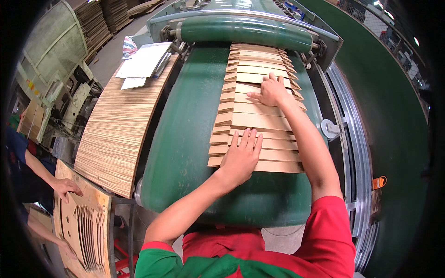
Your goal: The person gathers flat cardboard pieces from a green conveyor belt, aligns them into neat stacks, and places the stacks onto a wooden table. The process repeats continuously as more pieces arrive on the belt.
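Observation:
A long row of overlapping folded brown cardboard pieces lies on the green conveyor belt, running up to the green roller. My left hand rests on the near part of the row, palm down with its fingers stretched out. Farther up, my right hand touches the pieces with its thumb spread to the left and its fingers partly bent. Neither hand is wrapped round a piece. The pieces' folded side flaps stick out along both edges of the row.
The green roller spans the belt's far end. On the left, a striped wooden board bears white sheets. Two hands of a co-worker handle stacked cardboard at lower left. Metal rails line the right side.

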{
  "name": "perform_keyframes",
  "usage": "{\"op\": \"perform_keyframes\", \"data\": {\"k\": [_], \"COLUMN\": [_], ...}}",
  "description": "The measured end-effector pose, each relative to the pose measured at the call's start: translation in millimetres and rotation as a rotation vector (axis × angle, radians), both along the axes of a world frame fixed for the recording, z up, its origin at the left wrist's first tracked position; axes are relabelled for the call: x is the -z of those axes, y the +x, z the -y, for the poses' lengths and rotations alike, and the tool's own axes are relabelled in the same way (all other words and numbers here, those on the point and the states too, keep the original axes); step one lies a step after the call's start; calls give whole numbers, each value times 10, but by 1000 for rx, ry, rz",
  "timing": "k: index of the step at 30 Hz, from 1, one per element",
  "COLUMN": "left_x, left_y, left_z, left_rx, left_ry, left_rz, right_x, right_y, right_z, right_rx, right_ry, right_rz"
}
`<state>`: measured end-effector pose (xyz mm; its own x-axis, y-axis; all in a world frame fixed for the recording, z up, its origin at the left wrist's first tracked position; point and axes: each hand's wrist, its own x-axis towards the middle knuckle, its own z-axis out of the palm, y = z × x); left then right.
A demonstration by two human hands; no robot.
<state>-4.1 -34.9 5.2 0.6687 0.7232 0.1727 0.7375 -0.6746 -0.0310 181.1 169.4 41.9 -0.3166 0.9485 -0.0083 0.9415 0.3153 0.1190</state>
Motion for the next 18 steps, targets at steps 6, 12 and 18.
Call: {"op": "perform_keyframes", "data": {"k": [6, 12, 18], "left_x": [53, -15, 459], "left_y": [-14, -18, -42], "left_z": [33, 144, 928], "left_rx": [-7, -80, -248], "left_ry": [6, 103, 133], "left_rz": [9, 46, 551], "right_x": [125, 275, 501], "right_y": [258, 293, 213], "right_z": [-444, -703, -632], "right_rx": [-48, -27, -9], "right_ry": [11, -187, 38], "right_rz": [-202, -355, -329]}}
